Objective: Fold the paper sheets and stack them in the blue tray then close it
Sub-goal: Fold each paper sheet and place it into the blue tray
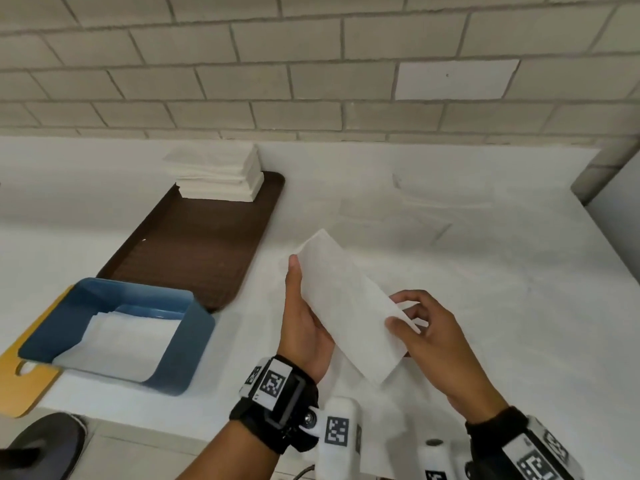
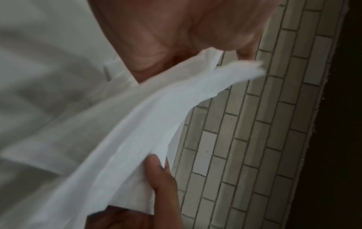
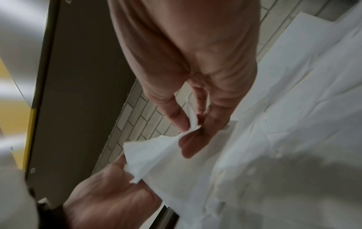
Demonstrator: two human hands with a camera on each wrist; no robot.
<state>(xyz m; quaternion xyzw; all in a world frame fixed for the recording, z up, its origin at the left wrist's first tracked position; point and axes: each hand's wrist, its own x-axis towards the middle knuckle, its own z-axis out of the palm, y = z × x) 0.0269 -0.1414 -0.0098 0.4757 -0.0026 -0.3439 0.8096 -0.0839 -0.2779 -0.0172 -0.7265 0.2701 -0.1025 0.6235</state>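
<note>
In the head view, a person is holding a long folded paper sheet (image 1: 349,306) above the white table (image 1: 485,271), with the left hand (image 1: 304,320) supporting its near-left side, thumb lying along the edge and palm cupped under it, while the right hand (image 1: 436,344) is pinching the sheet's right end between thumb and curled fingers. Well to the left, the blue tray (image 1: 187,344) is sitting open near the table's front edge with folded white sheets (image 1: 128,341) lying inside it, and its yellow lid (image 1: 20,386) is lying flat just beside and partly under its left side. Behind the blue tray, a brown tray (image 1: 194,244) is carrying a stack of paper sheets (image 1: 218,174) at its far end, close to the brick wall (image 1: 311,64). In the left wrist view, the left hand (image 2: 176,34) is showing its palm against the paper sheet (image 2: 137,131), which is curving down across the picture, and the fingers (image 2: 160,175) of the right hand are gripping its lower edge; the picture is blurred. In the right wrist view, the right hand (image 3: 188,62) is nipping a crumpled corner of the paper sheet (image 3: 156,155) between thumb and fingertips (image 3: 176,114), and the left hand (image 3: 109,198) is lying under the sheet's lower edge.
</note>
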